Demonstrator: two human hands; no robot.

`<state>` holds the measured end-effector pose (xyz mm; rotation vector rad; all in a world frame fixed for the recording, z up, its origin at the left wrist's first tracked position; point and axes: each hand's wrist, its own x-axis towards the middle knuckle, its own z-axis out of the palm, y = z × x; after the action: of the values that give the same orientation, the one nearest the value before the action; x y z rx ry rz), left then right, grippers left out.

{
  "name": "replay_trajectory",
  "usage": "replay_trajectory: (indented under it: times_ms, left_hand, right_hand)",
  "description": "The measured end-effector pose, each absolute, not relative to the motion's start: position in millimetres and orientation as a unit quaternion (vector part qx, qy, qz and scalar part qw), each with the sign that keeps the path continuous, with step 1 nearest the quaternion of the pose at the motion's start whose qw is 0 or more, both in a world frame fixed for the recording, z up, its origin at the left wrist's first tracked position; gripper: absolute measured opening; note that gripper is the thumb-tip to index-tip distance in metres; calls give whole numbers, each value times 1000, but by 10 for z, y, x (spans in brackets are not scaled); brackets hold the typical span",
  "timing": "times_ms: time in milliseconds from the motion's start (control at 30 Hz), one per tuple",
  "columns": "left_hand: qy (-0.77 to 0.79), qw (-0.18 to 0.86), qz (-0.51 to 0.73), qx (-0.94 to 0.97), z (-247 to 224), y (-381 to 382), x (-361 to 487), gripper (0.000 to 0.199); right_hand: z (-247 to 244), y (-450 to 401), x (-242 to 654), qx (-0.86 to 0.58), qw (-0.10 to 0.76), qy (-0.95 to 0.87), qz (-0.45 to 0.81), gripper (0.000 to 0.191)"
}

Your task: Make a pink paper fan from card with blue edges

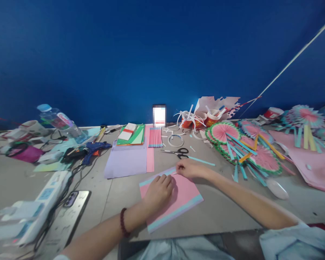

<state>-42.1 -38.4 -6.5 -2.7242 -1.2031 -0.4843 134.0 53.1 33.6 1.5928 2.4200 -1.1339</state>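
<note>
A pink sheet of paper (pixel 186 186) with light blue strips along two opposite edges lies slightly turned on the table in front of me. On its left part rests my left hand (pixel 160 189), fingers curled and pressed down against the paper; a dark red bead bracelet circles that wrist. My right hand (pixel 188 169) pinches at the sheet's far edge, by the blue strip. A small whitish bit shows beside its fingertips, but what they grip is hidden. Just beyond lie black-handled scissors (pixel 178 153) and a loose light blue paper strip (pixel 202 161).
Purple sheets (pixel 127 162), green paper (pixel 137 134) and a pink-and-blue pleated piece (pixel 155 137) lie ahead. Watermelon-coloured paper fans (pixel 224 132) spread to the right. At left are a blue glue gun (pixel 96 148), power strip (pixel 47 198), phone (pixel 75 213) and tilted bottle (pixel 61 121).
</note>
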Motion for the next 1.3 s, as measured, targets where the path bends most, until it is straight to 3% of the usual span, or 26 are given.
replay_trajectory:
  times_ms: [700,1000,1300]
  left_hand:
    - [-406,-4,-237,-882,-129,-355,-428,8]
    - [-397,28,-202,-895,-125,-347,-432,28]
    - [-396,37,-163,-903,-110,-348,-432,32]
  right_hand:
    - [313,600,1318,519,47,783,-341,19]
    - [356,580,1291,520,53,792,-317,19]
    - [358,586,1271,523,63,793,-305,17]
